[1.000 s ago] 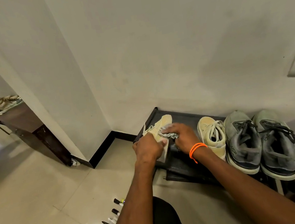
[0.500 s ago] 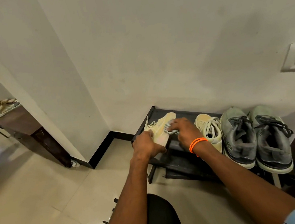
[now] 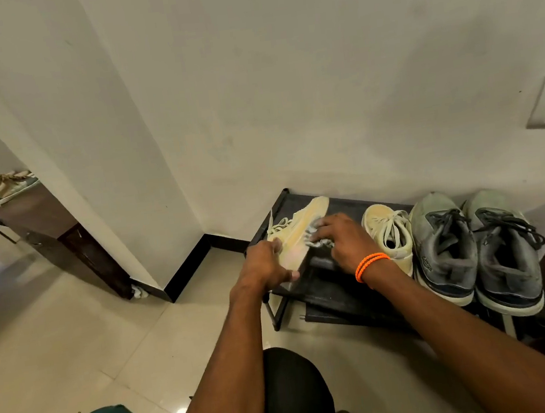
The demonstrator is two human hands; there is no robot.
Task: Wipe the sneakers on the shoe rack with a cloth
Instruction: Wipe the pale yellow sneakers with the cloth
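a black shoe rack (image 3: 297,199) stands on the pale tiled floor (image 3: 76,350), its back against the white wall. on its top shelf a cream sneaker (image 3: 389,231) sits upright, toe toward the wall, and just beside it on the right a pair of grey sneakers (image 3: 475,246) stands side by side. a lower shelf (image 3: 338,304) shows beneath. the other cream sneaker (image 3: 297,234) is tilted on its side over the rack's left end.

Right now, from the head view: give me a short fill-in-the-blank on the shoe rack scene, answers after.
1. The left hand holds a ____ sneaker tipped on its side.
2. The right hand presses a ____ against that sneaker.
3. The band on the right wrist is ____.
4. On the rack, the grey sneakers number ____.

Answers: yellow; cloth; orange; two
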